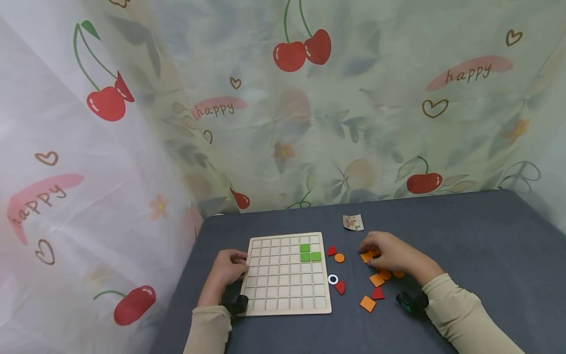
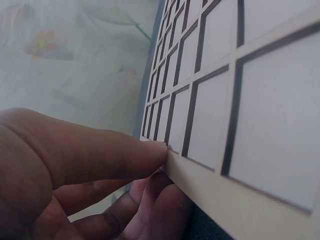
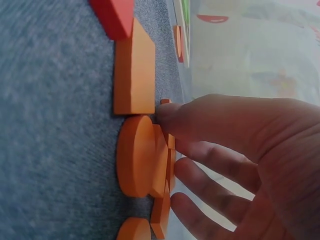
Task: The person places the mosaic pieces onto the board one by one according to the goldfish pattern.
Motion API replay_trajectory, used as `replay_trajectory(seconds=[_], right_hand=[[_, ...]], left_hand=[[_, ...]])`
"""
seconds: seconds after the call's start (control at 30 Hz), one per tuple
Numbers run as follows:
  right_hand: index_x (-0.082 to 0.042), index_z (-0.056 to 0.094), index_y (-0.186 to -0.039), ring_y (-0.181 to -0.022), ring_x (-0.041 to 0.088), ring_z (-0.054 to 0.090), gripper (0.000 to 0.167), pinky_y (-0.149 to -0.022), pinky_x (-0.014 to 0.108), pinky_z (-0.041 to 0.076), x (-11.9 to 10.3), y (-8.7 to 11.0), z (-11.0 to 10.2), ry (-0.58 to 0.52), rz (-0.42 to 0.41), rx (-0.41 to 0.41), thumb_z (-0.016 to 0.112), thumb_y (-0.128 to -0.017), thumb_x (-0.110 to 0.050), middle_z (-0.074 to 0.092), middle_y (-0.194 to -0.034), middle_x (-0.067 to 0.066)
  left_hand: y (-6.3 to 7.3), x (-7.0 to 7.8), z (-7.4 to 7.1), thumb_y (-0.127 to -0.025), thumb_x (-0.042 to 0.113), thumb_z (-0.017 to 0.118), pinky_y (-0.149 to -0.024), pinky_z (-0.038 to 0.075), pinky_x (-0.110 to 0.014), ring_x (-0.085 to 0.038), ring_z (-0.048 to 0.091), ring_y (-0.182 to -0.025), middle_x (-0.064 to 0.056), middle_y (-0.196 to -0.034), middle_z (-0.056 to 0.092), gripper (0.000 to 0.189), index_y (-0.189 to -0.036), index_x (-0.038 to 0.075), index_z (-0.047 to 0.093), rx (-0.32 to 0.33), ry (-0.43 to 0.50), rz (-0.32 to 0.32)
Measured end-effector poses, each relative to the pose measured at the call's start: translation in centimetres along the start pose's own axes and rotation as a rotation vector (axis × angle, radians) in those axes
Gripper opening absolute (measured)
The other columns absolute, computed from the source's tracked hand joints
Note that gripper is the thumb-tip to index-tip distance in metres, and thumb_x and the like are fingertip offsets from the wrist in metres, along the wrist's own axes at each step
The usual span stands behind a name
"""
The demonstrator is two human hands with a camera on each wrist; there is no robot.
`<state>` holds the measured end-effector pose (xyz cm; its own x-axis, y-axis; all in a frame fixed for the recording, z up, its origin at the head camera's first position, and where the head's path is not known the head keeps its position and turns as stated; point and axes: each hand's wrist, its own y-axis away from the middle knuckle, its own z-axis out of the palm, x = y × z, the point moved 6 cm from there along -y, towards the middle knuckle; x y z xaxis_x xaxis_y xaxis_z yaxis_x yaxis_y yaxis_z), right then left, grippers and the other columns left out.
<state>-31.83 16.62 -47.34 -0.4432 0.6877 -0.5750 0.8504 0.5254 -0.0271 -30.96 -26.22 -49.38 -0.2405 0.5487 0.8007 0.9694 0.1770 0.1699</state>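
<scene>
Among pieces (image 1: 377, 280), right hand's (image 1: 389, 250) grip is unclear; left hand (image 1: 228, 268) pinches board (image 1: 284, 280) (head view adds card (image 1: 353, 222)).

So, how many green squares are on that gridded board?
3, near the far right corner of the board: one green square behind, a second in front, a third right of the second. None look hidden.

A dark table (image 1: 274, 337) bears board (image 1: 285, 280), pieces (image 1: 367, 304) and card (image 1: 353, 222).
</scene>
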Motion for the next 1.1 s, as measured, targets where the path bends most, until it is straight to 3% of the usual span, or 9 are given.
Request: replay_trajectory(seconds=[0.2,0.6,1.1], right_hand=[[-0.012,0.080,-0.111,-0.099,0.019,0.064,0.022,-0.089,0.045,0.059,-0.2,0.0,0.0,0.017,-0.022,0.005,0.081,-0.090,-0.007,0.070,-0.110,0.000],[-0.012,0.082,-0.111,-0.097,0.017,0.063,0.019,-0.088,0.041,0.059,0.0,-0.3,0.3,0.038,0.029,-0.002,0.081,-0.093,-0.010,0.069,-0.107,-0.001],[-0.009,0.081,-0.111,-0.086,0.015,0.061,0.017,-0.074,0.027,0.055,-2.4,-0.8,0.2,0.017,-0.063,0.071,0.080,-0.094,-0.012,0.069,-0.102,-0.001]], left_hand=[[-0.2,-0.1,0.0,-0.089,-0.005,0.073,-0.068,0.062,-0.037,-0.023,0.068,-0.081,-0.015,-0.099,0.069,0.029,-0.119,-0.004,0.074,0.003,-0.004,0.000],[-0.1,0.0,-0.1,-0.090,-0.004,0.073,-0.067,0.061,-0.036,-0.023,0.068,-0.082,-0.016,-0.100,0.069,0.029,-0.119,-0.004,0.074,0.003,-0.017,0.001],[0.2,0.4,-0.1,-0.089,-0.005,0.071,-0.066,0.062,-0.036,-0.023,0.068,-0.080,-0.018,-0.099,0.069,0.029,-0.119,-0.006,0.073,0.006,-0.028,0.020]])
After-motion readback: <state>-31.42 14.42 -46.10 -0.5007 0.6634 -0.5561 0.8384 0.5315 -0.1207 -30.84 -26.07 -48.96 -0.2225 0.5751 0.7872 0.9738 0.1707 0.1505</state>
